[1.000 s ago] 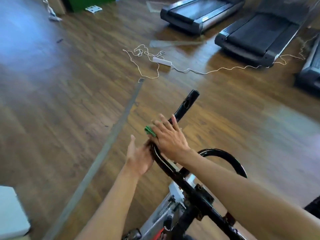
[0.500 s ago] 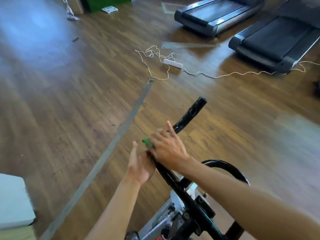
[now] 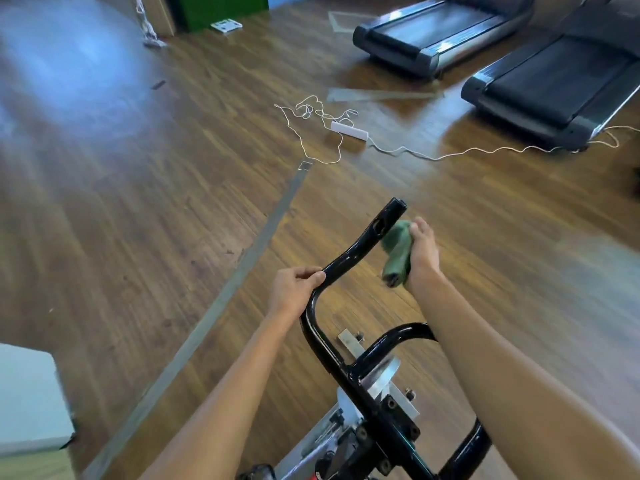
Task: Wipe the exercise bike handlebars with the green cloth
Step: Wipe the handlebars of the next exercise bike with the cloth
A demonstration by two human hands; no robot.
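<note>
The exercise bike's black handlebar [image 3: 349, 258] rises from the clamp at the bottom centre and bends forward to an open tip. My left hand [image 3: 294, 289] is wrapped around the bar at its bend. To the right of the bar's upper section, my right hand [image 3: 424, 254] holds the bunched green cloth [image 3: 396, 252]. The cloth sits just beside the bar, near its tip; I cannot tell whether it touches. A second black loop [image 3: 398, 336] of the handlebar curves under my right forearm.
Two black treadmills [image 3: 440, 32] [image 3: 561, 84] lie on the wooden floor at the far right. A white power strip [image 3: 349, 130] with tangled white cable lies ahead. A grey floor strip [image 3: 242, 265] runs diagonally on the left. A pale box [image 3: 27, 396] sits at the lower left.
My right hand has come off the top of the bar and moved to its right side with the cloth. My left hand has closed around the bend. The view shifted.
</note>
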